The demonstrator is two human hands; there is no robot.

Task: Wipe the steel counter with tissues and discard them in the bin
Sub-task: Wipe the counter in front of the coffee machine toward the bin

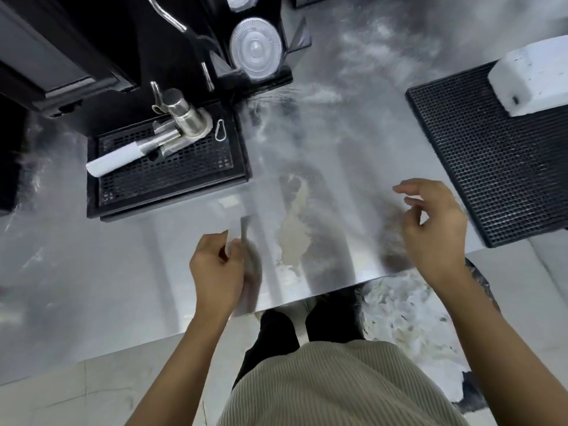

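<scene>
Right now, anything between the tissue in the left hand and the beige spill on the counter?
Nothing visible. The left hand pinches a tissue just left of the spill, with only bare steel counter between them. The right hand hangs open on the spill's far side, clear of that path.

Pale tiled floor below, black machine far left w/ perforated drip tray.

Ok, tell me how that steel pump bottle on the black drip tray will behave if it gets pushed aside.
The steel pump bottle stands tall and narrow on the perforated drip tray, so a high push would probably tip it. Its smooth metal body looks slippery. It seems rigid, not fragile; the rolled paper leaning against it may shift too.
</scene>
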